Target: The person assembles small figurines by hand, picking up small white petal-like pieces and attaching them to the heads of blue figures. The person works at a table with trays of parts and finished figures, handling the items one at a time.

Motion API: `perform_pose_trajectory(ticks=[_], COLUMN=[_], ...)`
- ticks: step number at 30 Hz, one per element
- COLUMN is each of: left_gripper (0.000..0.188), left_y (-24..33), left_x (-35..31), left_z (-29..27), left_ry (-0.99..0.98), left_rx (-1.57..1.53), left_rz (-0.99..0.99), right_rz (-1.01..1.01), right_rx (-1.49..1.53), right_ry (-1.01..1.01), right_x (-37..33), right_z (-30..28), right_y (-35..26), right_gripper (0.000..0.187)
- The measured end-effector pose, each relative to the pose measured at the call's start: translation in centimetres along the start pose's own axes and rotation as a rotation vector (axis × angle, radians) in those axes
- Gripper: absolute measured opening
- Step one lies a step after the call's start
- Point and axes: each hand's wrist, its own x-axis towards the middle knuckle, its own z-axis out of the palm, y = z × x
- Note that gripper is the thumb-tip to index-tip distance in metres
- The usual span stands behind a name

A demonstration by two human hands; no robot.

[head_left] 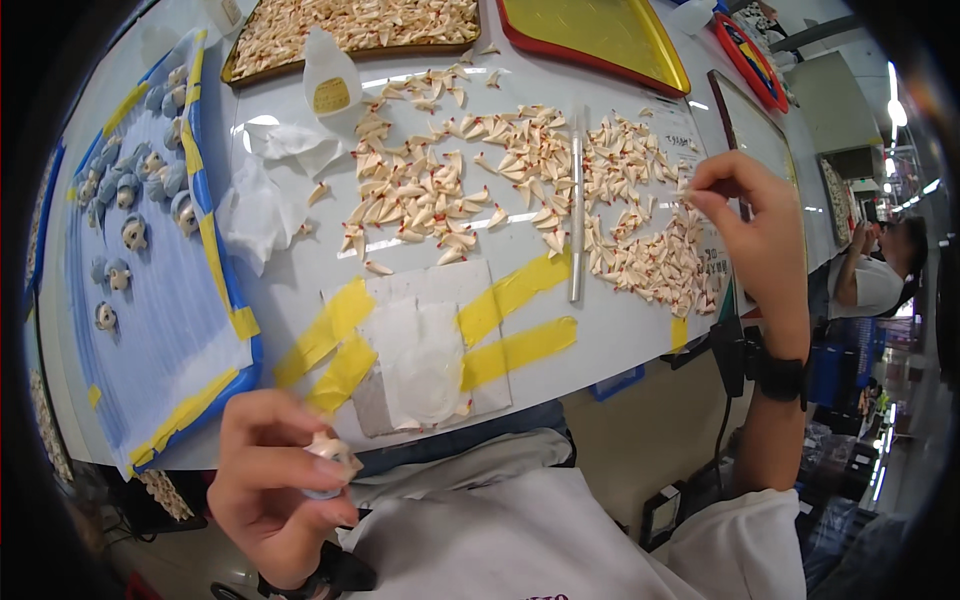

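i log a small pale figure piece [333, 455] pinched in the left hand [275, 480], low and near the body, below the table [620, 330] edge. the right hand [750, 215] is far forward-right, fingertips closed on one cream cone piece [686, 187] at the edge of the scattered pile [640, 250]; it is the nearer hand.

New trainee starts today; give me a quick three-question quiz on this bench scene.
1. True or false: the left hand holds a small figure.
2. The right hand pinches a piece at: A) the cone pile B) the blue tray C) the yellow tray
3. What colour tape holds the pad?

Key: 1 true; 2 A; 3 yellow.
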Motion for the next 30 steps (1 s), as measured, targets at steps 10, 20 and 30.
perform_pose_trajectory(ticks=[10, 20, 30], left_gripper=[0.028, 0.039, 0.036], left_y=[-0.9, -1.2, -1.5], left_x=[-0.7, -1.6, -1.8], left_z=[0.3, 0.9, 0.3], left_ry=[-0.049, 0.066, -0.033], left_rx=[-0.361, -0.387, -0.751], left_rz=[-0.019, -0.178, -0.108], right_rz=[0.162, 0.227, 0.216], right_rx=[0.591, 0.746, 0.622], right_ry=[0.125, -0.032, 0.000], right_x=[-5.1, -5.0, -4.0], right_z=[-0.3, 3.1, 4.9], right_y=[-4.7, -10.2, -12.8], right_gripper=[0.011, 0.023, 0.017])
